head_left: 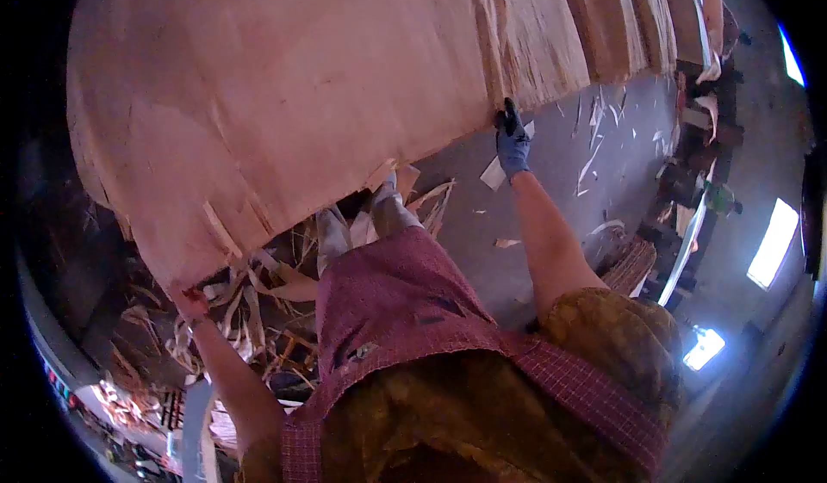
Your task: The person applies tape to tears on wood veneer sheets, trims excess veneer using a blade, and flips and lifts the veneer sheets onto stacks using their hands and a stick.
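Note:
A broad, thin wood veneer sheet (310,70) spreads across the upper part of the view, with creases and a ragged near edge. My right hand (513,143), in a grey glove with dark fingertips, is closed on that near edge beside a fold. At the sheet's lower left corner, my left hand (191,302) grips the edge; its fingers are dim and partly hidden. Farther right, the veneer runs in several wavy folds (607,22). A torn flap (222,229) sticks out near the left end.
Curled veneer scraps (250,319) lie heaped on the floor around my legs (392,207). Small slivers litter the grey surface (560,169) under the sheet. A dark structure with a pale strip (689,238) stands to the right, beside a stack of veneer (629,268).

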`<state>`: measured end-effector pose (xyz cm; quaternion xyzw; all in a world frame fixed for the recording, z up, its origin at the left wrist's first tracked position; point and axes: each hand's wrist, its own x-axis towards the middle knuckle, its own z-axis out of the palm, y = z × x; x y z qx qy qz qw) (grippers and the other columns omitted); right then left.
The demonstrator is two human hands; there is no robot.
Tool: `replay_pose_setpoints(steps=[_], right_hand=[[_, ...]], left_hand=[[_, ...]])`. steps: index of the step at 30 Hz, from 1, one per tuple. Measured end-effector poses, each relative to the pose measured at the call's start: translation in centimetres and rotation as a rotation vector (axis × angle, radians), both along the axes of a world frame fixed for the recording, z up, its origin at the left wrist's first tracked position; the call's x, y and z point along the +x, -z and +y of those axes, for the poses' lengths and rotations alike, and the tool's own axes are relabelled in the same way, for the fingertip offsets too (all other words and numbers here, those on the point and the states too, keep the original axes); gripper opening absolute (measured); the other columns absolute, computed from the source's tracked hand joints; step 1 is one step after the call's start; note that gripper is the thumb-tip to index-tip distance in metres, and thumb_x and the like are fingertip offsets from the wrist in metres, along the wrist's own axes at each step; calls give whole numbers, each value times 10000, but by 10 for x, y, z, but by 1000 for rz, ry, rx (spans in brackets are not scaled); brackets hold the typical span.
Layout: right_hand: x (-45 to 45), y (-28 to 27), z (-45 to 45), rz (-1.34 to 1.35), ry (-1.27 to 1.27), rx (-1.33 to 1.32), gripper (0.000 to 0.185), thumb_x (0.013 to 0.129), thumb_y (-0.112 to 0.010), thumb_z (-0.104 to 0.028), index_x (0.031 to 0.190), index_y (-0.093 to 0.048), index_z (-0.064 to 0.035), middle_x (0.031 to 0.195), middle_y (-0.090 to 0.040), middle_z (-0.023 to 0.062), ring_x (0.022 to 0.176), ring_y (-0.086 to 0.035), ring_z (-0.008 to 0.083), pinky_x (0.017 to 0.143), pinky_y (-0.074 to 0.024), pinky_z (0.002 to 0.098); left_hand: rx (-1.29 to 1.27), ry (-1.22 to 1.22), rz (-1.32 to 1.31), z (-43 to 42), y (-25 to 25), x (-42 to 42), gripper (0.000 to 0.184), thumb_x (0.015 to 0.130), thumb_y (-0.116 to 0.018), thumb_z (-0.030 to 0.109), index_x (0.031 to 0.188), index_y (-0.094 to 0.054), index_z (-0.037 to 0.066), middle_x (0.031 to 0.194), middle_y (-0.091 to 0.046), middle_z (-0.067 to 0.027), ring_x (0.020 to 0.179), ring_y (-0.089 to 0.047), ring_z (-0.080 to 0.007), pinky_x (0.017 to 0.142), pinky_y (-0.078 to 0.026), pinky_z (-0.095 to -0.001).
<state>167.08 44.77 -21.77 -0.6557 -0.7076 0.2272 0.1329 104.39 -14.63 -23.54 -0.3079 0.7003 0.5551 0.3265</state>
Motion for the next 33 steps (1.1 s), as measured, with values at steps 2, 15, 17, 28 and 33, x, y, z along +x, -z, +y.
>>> replay_pose_setpoints(steps=[2,15,17,28,33], right_hand=[[-4,-12,1,-22,66,-59,463,957,-564,-272,1410,-484,-222,1279,-611,139,1148,-604,283,929,-451,349],[-11,-11,-13,76,143,-52,418,959,-545,-219,1376,-526,-182,1273,-622,116,1170,-596,252,966,-446,326],[-12,-13,-13,99,146,-64,414,958,-543,-210,1370,-532,-167,1277,-617,125,1172,-595,247,970,-444,322],[13,-43,-44,-33,-2,37,492,965,-528,-268,1406,-437,-70,1270,-574,210,1136,-566,382,936,-455,429],[50,-22,-71,-162,65,-27,326,924,-561,-324,1165,-582,-104,1050,-659,192,936,-630,400,790,-496,494]], left_hand=[[-37,-9,142,-3,11,14,263,923,-606,390,929,-597,127,696,-546,25,585,-491,-94,462,-421,-205],[-75,-30,-79,-13,65,-42,279,935,-559,376,805,-573,129,663,-527,-9,559,-484,-150,487,-420,-258],[-85,30,-108,-11,68,-46,230,933,-540,333,832,-572,129,707,-541,-5,599,-501,-146,494,-421,-258],[-1256,208,592,79,-2,54,412,896,-561,271,1234,-543,37,1216,-563,-192,1080,-556,-329,793,-507,-430],[-547,1173,1299,270,-79,207,497,834,-616,229,1272,-521,16,1242,-555,-189,1147,-516,-362,1006,-371,-500]])
